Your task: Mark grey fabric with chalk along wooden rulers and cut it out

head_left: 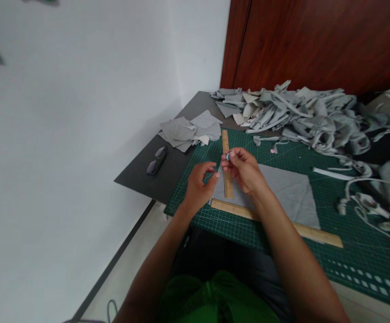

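Observation:
Between the fingertips of my right hand [243,169] is a small light-blue piece [228,156], possibly tailor's chalk, mostly covered by the fingers. My left hand [199,184] is just left of it, thumb and fingers apart, holding nothing. Both hands are over a grey cloth [285,184] spread on the green cutting mat [242,237]. One wooden ruler [229,186] lies across the cloth's left part, partly behind my right hand. A longer wooden ruler [316,234] runs along the cloth's near edge, and my right forearm hides its middle.
Grey cloth pieces [184,132] and black-framed glasses [157,160] lie at the left. A heap of grey scraps [282,110] fills the back. Scissors [371,204] lie among strips at the right. A small pink piece [272,151] rests on the mat. A white wall [80,112] borders the left.

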Available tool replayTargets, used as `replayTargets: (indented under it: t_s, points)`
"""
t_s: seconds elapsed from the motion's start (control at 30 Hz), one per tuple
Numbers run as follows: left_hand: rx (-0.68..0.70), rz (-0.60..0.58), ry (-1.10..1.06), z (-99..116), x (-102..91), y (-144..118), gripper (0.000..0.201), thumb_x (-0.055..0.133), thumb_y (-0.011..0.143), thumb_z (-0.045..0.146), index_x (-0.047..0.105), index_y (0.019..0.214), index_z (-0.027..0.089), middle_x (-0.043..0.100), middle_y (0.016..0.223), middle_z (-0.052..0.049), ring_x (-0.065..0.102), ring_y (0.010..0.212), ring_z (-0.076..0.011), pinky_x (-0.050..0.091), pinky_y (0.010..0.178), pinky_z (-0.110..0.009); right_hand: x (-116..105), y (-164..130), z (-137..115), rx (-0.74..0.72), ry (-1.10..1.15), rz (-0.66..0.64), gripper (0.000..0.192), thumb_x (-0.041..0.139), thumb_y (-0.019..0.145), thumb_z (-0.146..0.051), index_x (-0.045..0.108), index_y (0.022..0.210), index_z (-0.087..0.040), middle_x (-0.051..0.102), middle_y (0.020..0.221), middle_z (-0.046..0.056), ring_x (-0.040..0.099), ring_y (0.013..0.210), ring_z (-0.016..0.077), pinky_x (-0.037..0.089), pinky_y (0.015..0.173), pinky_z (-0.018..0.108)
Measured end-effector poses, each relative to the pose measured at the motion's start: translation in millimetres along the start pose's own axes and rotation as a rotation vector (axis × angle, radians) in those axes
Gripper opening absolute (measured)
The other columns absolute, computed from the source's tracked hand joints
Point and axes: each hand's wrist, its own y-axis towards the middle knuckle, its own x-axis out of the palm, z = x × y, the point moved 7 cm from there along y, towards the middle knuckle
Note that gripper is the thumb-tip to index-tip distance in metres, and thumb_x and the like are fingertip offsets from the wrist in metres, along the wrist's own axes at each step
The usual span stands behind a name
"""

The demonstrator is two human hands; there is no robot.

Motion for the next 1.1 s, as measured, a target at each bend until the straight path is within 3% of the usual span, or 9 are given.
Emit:
replayTargets:
  t_s: [0.1,0.17,0.27,0.37,0.53,0.67,0.77,0.9,1.1]
  points:
    - [0.168,-0.163,0.094,17.0,10.1,-2.3,0.011,0.066,0.095,0.028,0.070,0.102,0.021,0.070,0.105,-0.005,0.062,0.105,-0.0216,0.051,0.095,-0.039,4.2,-11.3,-14.2,0.039,0.157,0.004,0.035,0.084,0.078,-0.044,0.057,0.092,-0.027,0.071,0.090,-0.002,0.066,0.071,0.0129,0.056,0.064,0.026]
    - [0.185,-0.195,0.147,18.9,11.9,-2.5,0.010,0.062,0.096,0.025,0.071,0.100,0.021,0.069,0.105,-0.005,0.061,0.106,-0.0217,0.050,0.098,-0.041,3.6,-29.4,-27.3,0.006,0.105,-0.015,0.032,0.081,0.082,-0.045,0.057,0.093,-0.028,0.064,0.081,-0.004,0.060,0.065,0.0128,0.052,0.060,0.025]
    - [0.167,-0.124,0.208,17.6,5.2,-0.6,0.011,0.061,0.097,0.023,0.072,0.100,0.020,0.068,0.108,-0.006,0.060,0.108,-0.0218,0.050,0.099,-0.040,-16.0,-71.8,-49.3,-0.122,-0.193,0.029,0.033,0.077,0.084,-0.052,0.054,0.086,-0.028,0.050,0.068,-0.006,0.048,0.058,0.0144,0.043,0.054,0.026]
    - [0.211,-0.099,0.244,23.8,2.9,-2.2,0.010,0.063,0.097,0.025,0.072,0.097,0.021,0.068,0.104,-0.005,0.061,0.103,-0.0213,0.051,0.095,-0.039,-44.7,-118.1,-54.9,-0.074,-0.664,0.003,0.030,0.080,0.084,-0.047,0.058,0.083,-0.026,0.054,0.071,-0.004,0.049,0.063,0.0157,0.042,0.057,0.027]
    - [0.428,-0.214,0.392,61.4,31.6,-25.9,0.014,0.063,0.098,0.032,0.073,0.093,0.023,0.071,0.099,-0.005,0.061,0.102,-0.0233,0.049,0.091,-0.040,-105.9,-169.1,-58.7,0.045,-1.046,0.028,0.028,0.066,0.092,-0.050,0.059,0.079,-0.026,0.059,0.068,-0.002,0.057,0.063,0.0185,0.045,0.058,0.029]
    - [0.549,-0.356,0.480,93.9,73.1,-59.5,0.019,0.059,0.101,0.035,0.071,0.097,0.020,0.072,0.100,-0.006,0.062,0.104,-0.0243,0.047,0.091,-0.041,-148.5,-182.3,-58.8,0.113,-1.206,0.059,0.026,0.068,0.088,-0.052,0.069,0.095,-0.027,0.075,0.083,0.003,0.070,0.070,0.0236,0.055,0.065,0.034]
    - [0.573,-0.501,0.535,102.5,99.4,-78.7,0.027,0.060,0.102,0.038,0.068,0.113,0.015,0.069,0.118,-0.010,0.059,0.117,-0.0268,0.049,0.095,-0.042,-168.9,-185.0,-54.8,0.121,-1.293,0.052,0.033,0.066,0.087,-0.052,0.075,0.105,-0.026,0.082,0.101,0.009,0.077,0.083,0.0297,0.061,0.077,0.040]
    - [0.498,-0.579,0.507,94.5,107.3,-80.1,0.032,0.062,0.101,0.033,0.063,0.128,0.015,0.062,0.140,-0.011,0.048,0.137,-0.0281,0.044,0.112,-0.044,-178.1,-188.7,-48.3,0.117,-1.411,0.012,0.038,0.063,0.090,-0.056,0.079,0.110,-0.029,0.083,0.110,0.008,0.079,0.095,0.0321,0.063,0.085,0.044]
    - [0.356,-0.683,0.491,75.7,111.4,-75.1,0.022,0.064,0.100,0.036,0.070,0.110,0.017,0.070,0.112,-0.007,0.058,0.114,-0.0267,0.049,0.098,-0.044,-177.2,-192.2,-44.7,0.113,-1.460,-0.026,0.043,0.056,0.091,-0.059,0.080,0.110,-0.028,0.082,0.111,0.008,0.079,0.097,0.0336,0.063,0.085,0.046]
